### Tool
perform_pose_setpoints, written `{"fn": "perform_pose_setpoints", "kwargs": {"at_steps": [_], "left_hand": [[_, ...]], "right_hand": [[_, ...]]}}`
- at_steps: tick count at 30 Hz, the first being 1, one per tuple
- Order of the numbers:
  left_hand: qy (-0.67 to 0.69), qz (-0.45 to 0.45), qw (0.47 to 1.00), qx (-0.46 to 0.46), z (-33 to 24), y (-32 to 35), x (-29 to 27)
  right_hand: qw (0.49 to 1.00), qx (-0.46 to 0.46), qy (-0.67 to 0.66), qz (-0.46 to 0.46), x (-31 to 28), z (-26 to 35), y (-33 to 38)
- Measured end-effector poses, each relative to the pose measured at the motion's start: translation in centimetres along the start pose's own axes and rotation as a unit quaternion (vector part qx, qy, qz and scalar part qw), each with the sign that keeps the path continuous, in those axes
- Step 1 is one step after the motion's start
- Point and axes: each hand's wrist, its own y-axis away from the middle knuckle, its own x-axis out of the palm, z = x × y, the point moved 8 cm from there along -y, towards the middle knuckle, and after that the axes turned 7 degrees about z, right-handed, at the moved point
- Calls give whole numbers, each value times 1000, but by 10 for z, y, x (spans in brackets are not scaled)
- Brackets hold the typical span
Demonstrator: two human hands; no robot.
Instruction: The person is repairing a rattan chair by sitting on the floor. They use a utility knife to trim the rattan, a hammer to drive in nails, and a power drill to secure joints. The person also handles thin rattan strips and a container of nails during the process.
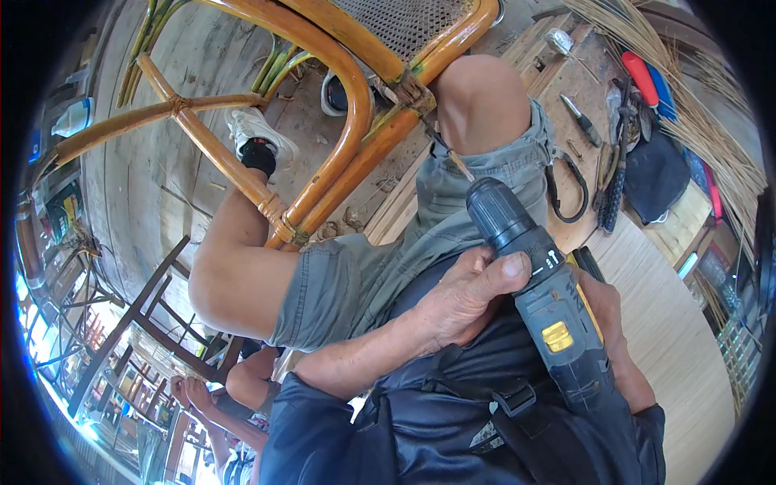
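A black and yellow cordless drill (558,327) is held in front of my body, its chuck pointing up and left. A thin bit (461,165) sticks out of the chuck, apart from the chair in this view. My left hand (473,297) is closed on the front of the drill, thumb lying along the housing behind the chuck. On the drill's far side my right hand (602,307) is closed around it; its fingers and the handle are mostly hidden. A tilted rattan chair (356,89) leans across my legs, with bindings at its pole joints and a woven seat (396,28).
On the right, a workbench (659,323) holds a red-handled tool (640,78), a knife (581,120), a dark curved loop (570,190) and long cane strands (703,129). At lower left, another person's hands (194,394) show near dark chair frames (145,315).
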Motion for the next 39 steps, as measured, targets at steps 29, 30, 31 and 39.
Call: {"fn": "perform_pose_setpoints", "kwargs": {"at_steps": [29,30,31,39], "left_hand": [[17,28,999,14,-3,0,-6],[18,31,999,20,-3,-1,-6],[13,23,999,35,-3,-1,-6],[29,18,998,45,-3,0,-8]], "right_hand": [[998,7,55,3,3,5,5],[998,0,64,6,3,5,4],[997,-10,70,11,5,6,3],[1000,-4,-4,-13,5,8,4]]}}
